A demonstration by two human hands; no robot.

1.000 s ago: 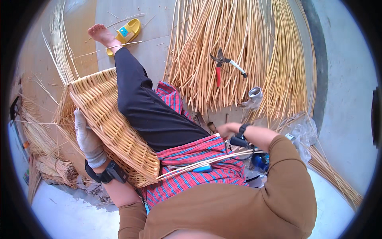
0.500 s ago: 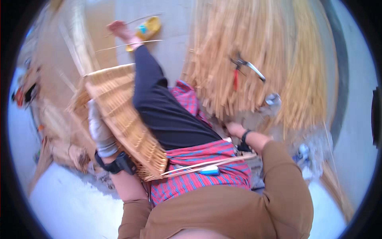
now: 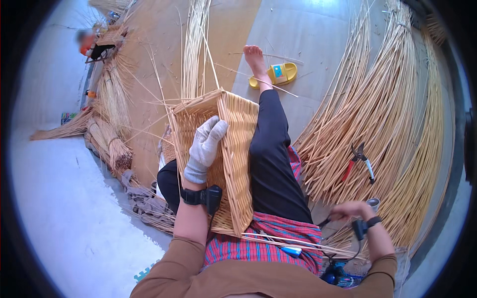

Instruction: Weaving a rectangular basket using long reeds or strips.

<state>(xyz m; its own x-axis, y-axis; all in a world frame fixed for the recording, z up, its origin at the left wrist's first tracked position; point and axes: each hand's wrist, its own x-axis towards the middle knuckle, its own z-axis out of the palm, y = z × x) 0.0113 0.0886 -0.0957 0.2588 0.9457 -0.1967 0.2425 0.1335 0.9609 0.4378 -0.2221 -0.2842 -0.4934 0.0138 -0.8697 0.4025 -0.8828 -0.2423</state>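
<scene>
A rectangular wicker basket (image 3: 238, 149) rests tilted across my lap, its open side turned to the left. My left hand (image 3: 206, 141), in a whitish knitted glove, is closed over its upper rim. Long thin canes (image 3: 298, 242) stick out from the basket's near corner across my plaid cloth. To the right of my thigh, my bare right hand (image 3: 348, 211) is slightly smeared by motion, with curled fingers. Something dark and thin shows at its fingertips, too unclear to name. A metal can (image 3: 372, 203) stands just beyond that hand.
Pruning shears (image 3: 357, 161) with one red handle lie on a wide spread of canes (image 3: 367, 99) at the right. A yellow slipper (image 3: 283, 74) is beside my bare foot. Cane bundles (image 3: 112, 144) line the left, and a person (image 3: 87, 42) is at the far left.
The view has swung left and sharpened, so basket and legs appear farther right. My left hand stays on the basket rim. My right hand has moved out from beside my thigh.
</scene>
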